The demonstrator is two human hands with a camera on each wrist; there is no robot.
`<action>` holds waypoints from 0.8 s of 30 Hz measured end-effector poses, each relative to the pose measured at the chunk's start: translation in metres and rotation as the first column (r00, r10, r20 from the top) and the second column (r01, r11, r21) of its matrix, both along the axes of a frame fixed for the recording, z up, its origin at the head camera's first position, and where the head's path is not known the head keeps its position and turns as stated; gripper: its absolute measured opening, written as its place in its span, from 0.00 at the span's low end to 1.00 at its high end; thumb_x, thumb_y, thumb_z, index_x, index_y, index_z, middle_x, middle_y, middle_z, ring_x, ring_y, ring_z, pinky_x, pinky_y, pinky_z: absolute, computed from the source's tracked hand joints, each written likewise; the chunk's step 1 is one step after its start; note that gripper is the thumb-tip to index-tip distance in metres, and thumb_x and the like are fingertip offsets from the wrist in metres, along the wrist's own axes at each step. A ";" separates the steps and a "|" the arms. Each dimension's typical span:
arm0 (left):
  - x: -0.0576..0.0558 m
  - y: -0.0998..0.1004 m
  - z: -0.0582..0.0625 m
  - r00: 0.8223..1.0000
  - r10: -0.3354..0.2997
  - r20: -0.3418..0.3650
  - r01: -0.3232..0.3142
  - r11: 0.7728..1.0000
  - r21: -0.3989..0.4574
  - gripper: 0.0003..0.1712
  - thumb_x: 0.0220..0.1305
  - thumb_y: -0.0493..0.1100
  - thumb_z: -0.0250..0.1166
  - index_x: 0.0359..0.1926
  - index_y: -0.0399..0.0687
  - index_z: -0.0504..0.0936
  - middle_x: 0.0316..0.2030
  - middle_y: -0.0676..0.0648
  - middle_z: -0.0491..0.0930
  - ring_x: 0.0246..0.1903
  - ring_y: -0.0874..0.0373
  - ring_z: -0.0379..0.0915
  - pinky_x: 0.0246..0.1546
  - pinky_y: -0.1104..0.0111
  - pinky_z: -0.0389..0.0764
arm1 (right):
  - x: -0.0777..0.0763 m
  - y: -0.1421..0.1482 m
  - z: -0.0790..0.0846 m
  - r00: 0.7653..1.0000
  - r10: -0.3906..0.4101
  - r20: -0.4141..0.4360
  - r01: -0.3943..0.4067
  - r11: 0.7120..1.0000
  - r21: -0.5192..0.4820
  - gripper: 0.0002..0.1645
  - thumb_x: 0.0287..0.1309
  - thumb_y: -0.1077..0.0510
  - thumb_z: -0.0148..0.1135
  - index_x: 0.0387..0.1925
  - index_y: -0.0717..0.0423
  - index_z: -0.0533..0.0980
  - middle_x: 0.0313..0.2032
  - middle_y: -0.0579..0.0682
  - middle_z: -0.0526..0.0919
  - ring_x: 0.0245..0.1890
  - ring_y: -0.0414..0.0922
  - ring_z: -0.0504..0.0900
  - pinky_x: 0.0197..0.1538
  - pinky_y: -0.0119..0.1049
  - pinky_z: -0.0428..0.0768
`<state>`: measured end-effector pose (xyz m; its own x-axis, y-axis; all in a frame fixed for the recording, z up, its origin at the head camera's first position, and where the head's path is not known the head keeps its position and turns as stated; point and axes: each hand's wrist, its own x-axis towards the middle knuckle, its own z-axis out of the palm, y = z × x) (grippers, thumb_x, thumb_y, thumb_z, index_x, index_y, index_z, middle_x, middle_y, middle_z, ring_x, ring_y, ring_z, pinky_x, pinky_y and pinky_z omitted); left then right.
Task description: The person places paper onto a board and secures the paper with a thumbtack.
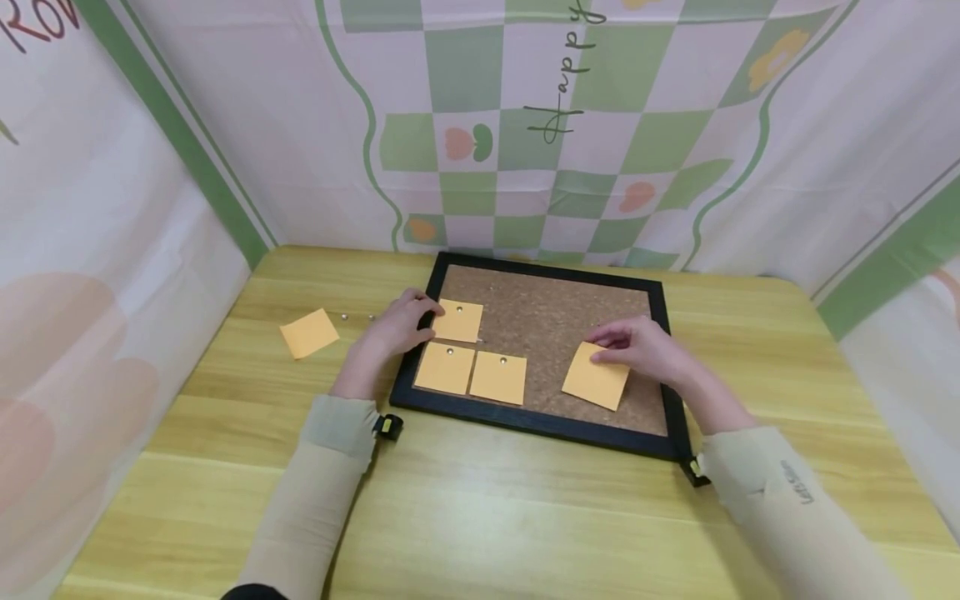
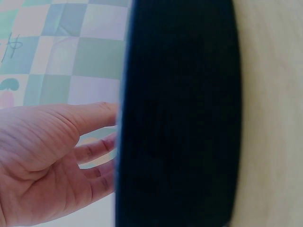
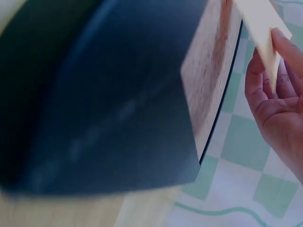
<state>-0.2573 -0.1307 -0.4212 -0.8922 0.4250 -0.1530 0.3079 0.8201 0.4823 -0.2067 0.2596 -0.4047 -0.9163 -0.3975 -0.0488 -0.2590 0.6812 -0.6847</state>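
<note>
A cork board (image 1: 540, 321) in a black frame lies on the table. My right hand (image 1: 641, 348) pinches an orange sticky note (image 1: 596, 379) between thumb and fingers over the board's right part; the right wrist view shows this note (image 3: 265, 33) too. At the board's left side, my left hand (image 1: 397, 323) reaches over the frame, fingertips by the left edge of the upper sticky note (image 1: 459, 327). Below that are a lower left note (image 1: 444, 372) and another note (image 1: 498, 383). Each of these three has a small round pin at its top. In the left wrist view the frame (image 2: 180, 113) hides the fingertips.
A loose orange note (image 1: 309, 334) lies on the table (image 1: 480, 517) left of the board. Beside it are a small silver pin (image 1: 344, 317) and a second pin (image 1: 372, 317). A patterned cloth (image 1: 525, 167) hangs behind the table.
</note>
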 end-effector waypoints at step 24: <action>0.001 0.001 0.002 1.000 -0.014 -0.010 0.014 1.000 -0.018 0.23 0.73 0.41 0.59 0.67 0.46 0.73 0.71 0.35 0.59 0.69 0.40 0.61 0.69 0.50 0.69 | 0.006 -0.044 -0.009 0.993 0.117 0.007 -0.117 0.992 0.045 0.13 0.61 0.59 0.68 0.47 0.56 0.85 0.42 0.52 0.89 0.38 0.40 0.83 0.40 0.29 0.80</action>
<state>-0.2566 -0.1301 -0.4192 -0.8878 0.4345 -0.1514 0.3242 0.8242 0.4643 -0.2006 0.2152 -0.4133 -0.8635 -0.4990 -0.0734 -0.3354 0.6768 -0.6553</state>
